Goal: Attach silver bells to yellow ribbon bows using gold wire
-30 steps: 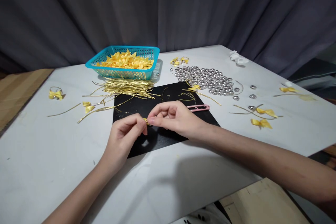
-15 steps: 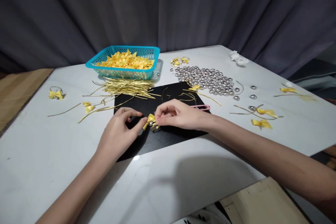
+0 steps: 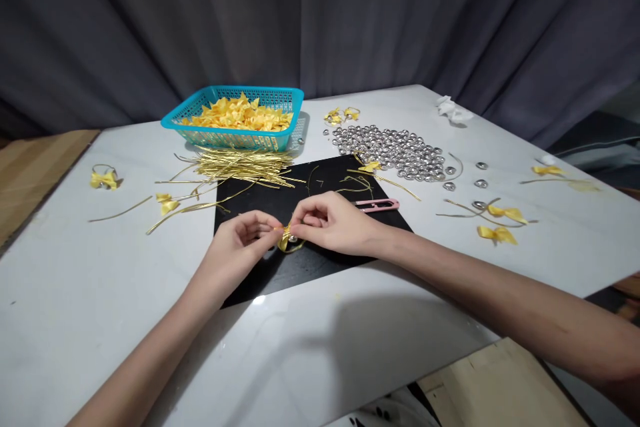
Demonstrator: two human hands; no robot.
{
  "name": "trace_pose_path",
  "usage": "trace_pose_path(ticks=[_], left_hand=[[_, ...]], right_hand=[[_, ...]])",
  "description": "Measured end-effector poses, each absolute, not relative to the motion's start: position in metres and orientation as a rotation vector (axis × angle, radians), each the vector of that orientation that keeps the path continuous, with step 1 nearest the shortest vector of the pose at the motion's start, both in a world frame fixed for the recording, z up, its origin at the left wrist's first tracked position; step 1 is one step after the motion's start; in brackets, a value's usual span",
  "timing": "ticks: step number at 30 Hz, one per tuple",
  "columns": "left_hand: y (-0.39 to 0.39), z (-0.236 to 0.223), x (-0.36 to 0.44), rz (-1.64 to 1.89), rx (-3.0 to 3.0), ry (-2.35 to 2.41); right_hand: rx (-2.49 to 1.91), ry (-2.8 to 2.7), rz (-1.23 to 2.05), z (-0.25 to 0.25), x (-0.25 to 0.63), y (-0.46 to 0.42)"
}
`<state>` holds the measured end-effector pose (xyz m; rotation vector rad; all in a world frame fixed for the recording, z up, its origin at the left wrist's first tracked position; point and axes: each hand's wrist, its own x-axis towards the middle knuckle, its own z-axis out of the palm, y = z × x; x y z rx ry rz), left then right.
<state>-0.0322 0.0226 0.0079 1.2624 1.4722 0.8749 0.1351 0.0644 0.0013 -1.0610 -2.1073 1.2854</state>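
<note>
Over the black mat [image 3: 320, 180], my left hand [image 3: 240, 247] and my right hand [image 3: 330, 220] meet fingertip to fingertip. Both pinch a small yellow ribbon bow [image 3: 286, 238] with a thin gold wire tie looped under it. A small silver piece seems to sit against the bow, partly hidden by my fingers. Pink thread snips [image 3: 376, 205] lie on the mat just right of my right hand.
A teal basket [image 3: 280, 142] of yellow bows stands at the back, a heap of gold wire ties [image 3: 240, 165] in front of it. Silver beads [image 3: 395, 150] are piled at the right. Loose bows and ties lie on the white table [image 3: 100, 293]; a crumpled tissue [image 3: 453, 110] far right.
The bow came into view between my fingertips, then my left hand closed in on it again. Both hands shifted slightly over the mat; the bow now hangs lower with the wire looped beneath.
</note>
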Motion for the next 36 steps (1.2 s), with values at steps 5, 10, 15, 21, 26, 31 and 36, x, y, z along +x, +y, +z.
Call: trace_pose_path(ticks=[5,10,15,21,26,31,36], left_hand=[[0.0206,0.0120,-0.0305,0.903,1.103,1.484],[0.0204,0.0108,-0.0325,0.914,1.041,1.466],[0.0202,0.0095,-0.0322,0.928,0.994,1.408],[0.0200,0.0080,-0.0312,0.959,0.991,1.387],[0.0203,0.0100,-0.0296,1.003,0.959,1.431],[0.0197,0.0140,-0.0300,0.999,0.990,1.460],[0.0202,0.0159,-0.0300,0.984,1.054,1.456]], right_hand=[[-1.122,-2.077,1.201,0.0050,0.1344,0.0632],[-1.118,-2.073,1.136,0.0027,0.1349,0.0635],[-1.109,-2.036,1.122,0.0013,0.1343,0.0609],[-1.102,-1.921,1.144,0.0019,0.1303,0.0558],[-1.074,-1.931,1.175,0.0012,0.1310,0.0592],[-1.037,-2.023,1.236,0.0013,0.1361,0.0642],[-1.029,-2.055,1.269,0.0032,0.1379,0.0650]])
